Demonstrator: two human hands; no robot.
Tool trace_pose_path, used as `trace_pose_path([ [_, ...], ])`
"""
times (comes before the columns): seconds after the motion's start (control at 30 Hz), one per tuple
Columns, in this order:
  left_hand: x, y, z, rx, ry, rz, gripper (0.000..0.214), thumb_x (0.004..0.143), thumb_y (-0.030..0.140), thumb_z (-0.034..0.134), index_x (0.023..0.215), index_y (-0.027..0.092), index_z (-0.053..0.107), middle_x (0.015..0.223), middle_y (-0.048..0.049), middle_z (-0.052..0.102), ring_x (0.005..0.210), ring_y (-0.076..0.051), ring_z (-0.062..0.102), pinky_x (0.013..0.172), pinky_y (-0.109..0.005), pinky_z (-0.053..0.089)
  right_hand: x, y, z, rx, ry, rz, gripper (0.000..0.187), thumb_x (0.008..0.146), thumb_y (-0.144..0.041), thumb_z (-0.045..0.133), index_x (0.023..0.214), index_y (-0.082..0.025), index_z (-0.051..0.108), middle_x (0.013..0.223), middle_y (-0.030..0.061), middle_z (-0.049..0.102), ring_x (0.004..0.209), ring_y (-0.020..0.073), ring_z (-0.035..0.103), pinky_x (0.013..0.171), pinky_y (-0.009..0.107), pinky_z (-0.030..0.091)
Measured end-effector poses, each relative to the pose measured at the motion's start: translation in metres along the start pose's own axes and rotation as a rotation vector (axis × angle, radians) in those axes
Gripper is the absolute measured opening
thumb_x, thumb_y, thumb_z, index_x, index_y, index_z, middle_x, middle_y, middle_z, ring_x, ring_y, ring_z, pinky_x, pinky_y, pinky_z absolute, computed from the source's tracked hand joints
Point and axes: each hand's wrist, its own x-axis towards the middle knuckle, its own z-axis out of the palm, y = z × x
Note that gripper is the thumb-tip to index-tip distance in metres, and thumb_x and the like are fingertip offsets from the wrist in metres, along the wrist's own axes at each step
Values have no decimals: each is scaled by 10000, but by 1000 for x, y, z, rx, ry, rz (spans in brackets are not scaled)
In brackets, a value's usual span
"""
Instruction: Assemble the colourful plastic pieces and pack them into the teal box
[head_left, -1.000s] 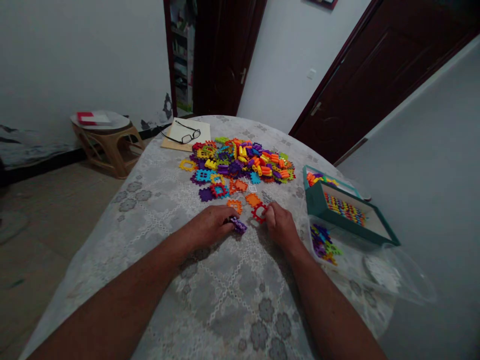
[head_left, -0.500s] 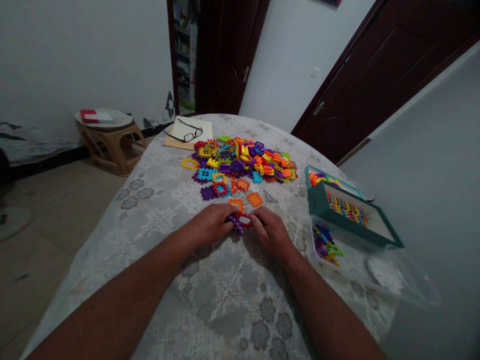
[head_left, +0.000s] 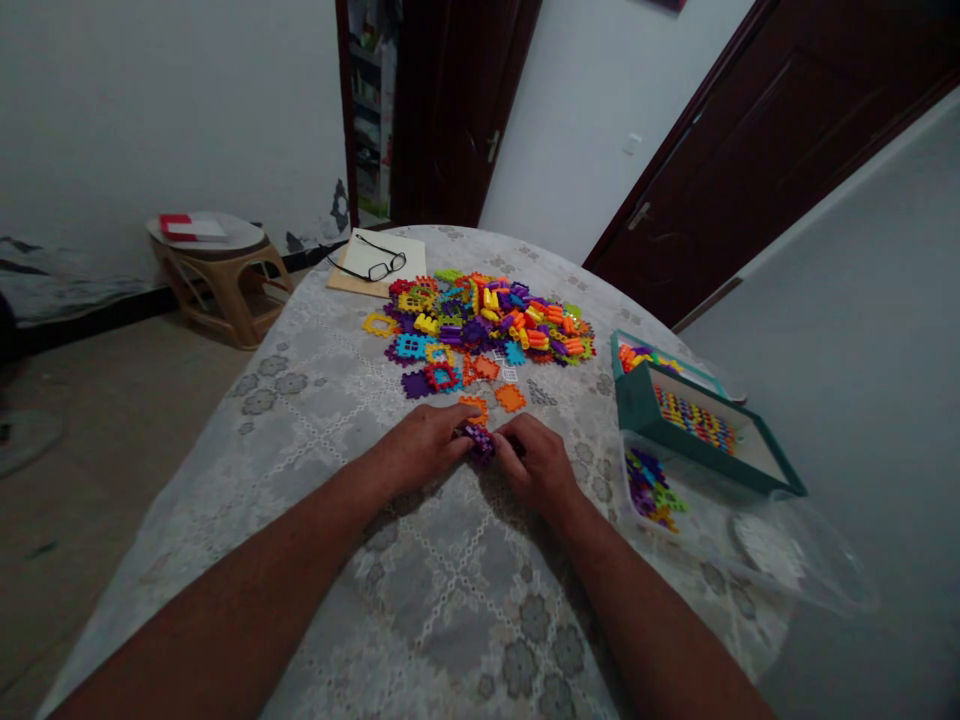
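My left hand [head_left: 424,445] and my right hand [head_left: 534,466] meet at the middle of the table, fingers closed round a small purple block piece [head_left: 478,439] pinched between them. A red piece seen earlier in the right hand is hidden by the fingers. Just beyond the hands lie two loose orange tiles [head_left: 510,397]. Farther back spreads a pile of coloured plastic interlocking tiles [head_left: 484,322].
A teal box [head_left: 645,410] with coloured pieces stands at the right, beside a clear plastic bag [head_left: 750,540] holding more pieces. Glasses [head_left: 375,265] lie on a notebook at the far edge. A wooden stool [head_left: 225,280] is on the floor at left. The table has a lace cloth [head_left: 450,600].
My right hand picked up the red tile and brought it leftwards to the purple piece in my left hand; both hands are now pressed together.
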Motion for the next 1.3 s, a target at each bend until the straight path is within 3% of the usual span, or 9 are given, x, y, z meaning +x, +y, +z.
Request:
trace_pose_path([
  [0.13, 1, -5, 2, 3, -8, 38, 296, 972, 243, 638, 1252, 229, 731, 1199, -75, 793, 1110, -243, 731, 996, -338, 530, 0, -5, -2, 115, -27, -3, 161, 1023, -286, 587, 953, -216, 715, 855, 36, 704, 776, 178, 652, 753, 299, 503],
  [0.27, 1, -5, 2, -29, -26, 64, 193, 967, 205, 620, 1105, 231, 752, 1084, -39, 804, 999, -198, 728, 933, -297, 526, 1, 6, -1, 125, -28, 29, 212, 1049, -276, 525, 984, -220, 719, 885, 41, 726, 812, 188, 682, 780, 312, 533],
  [0.4, 0, -4, 3, -10, -19, 50, 221, 947, 183, 638, 1131, 243, 744, 1129, -40, 800, 1052, -200, 720, 986, -306, 516, 3, 32, 5, -147, 118, 28, 242, 1028, -246, 529, 1178, -200, 714, 1143, 128, 716, 1098, 272, 658, 1001, 430, 538],
  [0.47, 0, -4, 4, -1, -17, 48, 261, 946, 178, 637, 1178, 248, 734, 1178, -47, 795, 1095, -206, 715, 1023, -321, 510, 4, 44, 8, -294, 102, 27, 271, 1017, -253, 569, 1240, -186, 708, 1240, 164, 680, 1192, 310, 605, 1086, 497, 494],
  [0.77, 0, -4, 4, -31, -15, 53, 278, 966, 210, 623, 1219, 273, 721, 1227, -53, 790, 1162, -229, 705, 1058, -362, 507, 2, 48, 6, -435, -10, 103, 46, 967, -209, 630, 957, -182, 667, 1142, 162, 663, 1100, 296, 574, 1029, 449, 476],
  [0.9, 0, -3, 4, -34, -10, 55, 274, 974, 227, 632, 1235, 258, 708, 1251, -63, 778, 1165, -227, 698, 1052, -353, 498, 2, 42, -2, -298, -23, 95, 57, 942, -204, 610, 891, -197, 636, 1001, 112, 676, 978, 254, 590, 948, 398, 486],
  [1.13, -1, 0, 0, -62, -30, 105, 132, 980, 207, 601, 1063, 233, 699, 1092, -39, 760, 1001, -195, 689, 902, -287, 494, 2, 13, -8, 361, -94, 332, 211, 1023, -383, 569, 936, -221, 675, 1056, 59, 768, 909, 199, 699, 794, 313, 547],
  [1.3, 0, -2, 2, -50, -18, 112, 106, 960, 189, 619, 1039, 220, 684, 1039, -38, 751, 965, -201, 683, 882, -299, 486, 1, -1, -8, 342, -108, 308, 234, 1037, -419, 579, 988, -227, 704, 947, 49, 782, 851, 203, 705, 766, 316, 547],
])
